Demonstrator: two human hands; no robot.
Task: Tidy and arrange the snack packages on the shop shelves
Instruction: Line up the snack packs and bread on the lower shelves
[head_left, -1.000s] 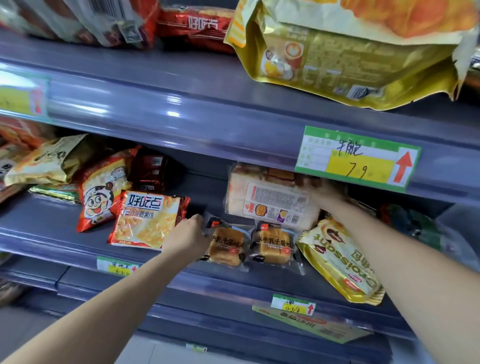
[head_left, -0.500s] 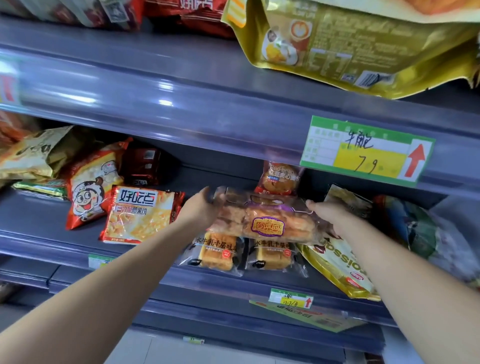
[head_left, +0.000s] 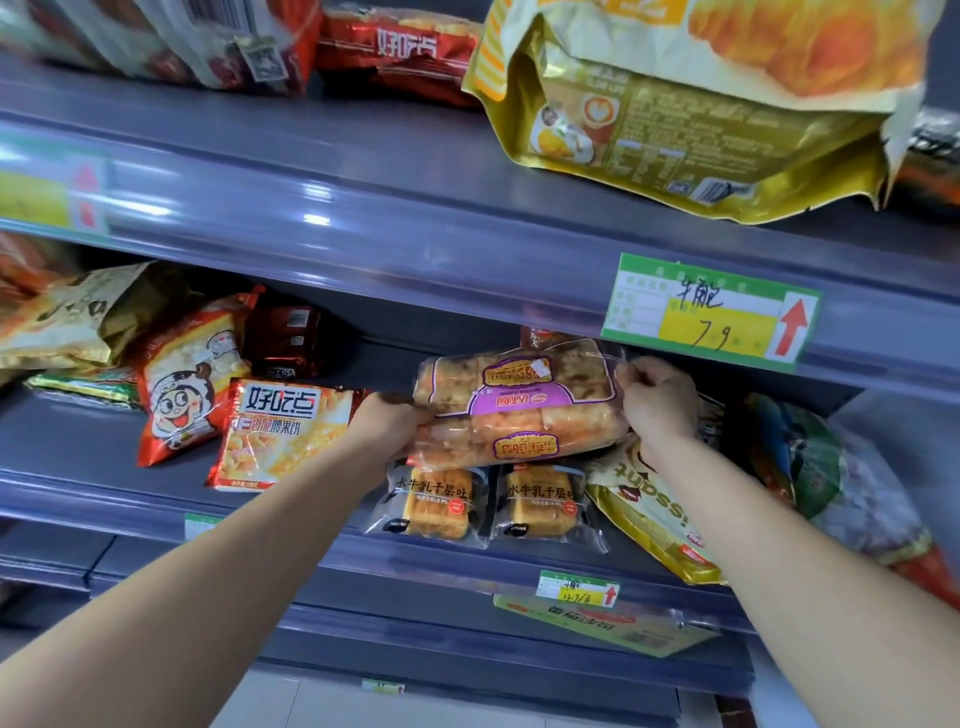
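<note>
My left hand (head_left: 387, 421) and right hand (head_left: 657, 400) each pinch one end of a clear bread package (head_left: 519, 410) with a purple label, fingers curled tight on the wrapper. I hold it level just above two small toast packs (head_left: 488, 501) on the middle shelf (head_left: 104, 499). The shelves are glossy grey-purple metal. A green and yellow price tag (head_left: 711, 312) hangs on the upper shelf (head_left: 363, 208) rail. Pale floor (head_left: 311, 701) shows below.
</note>
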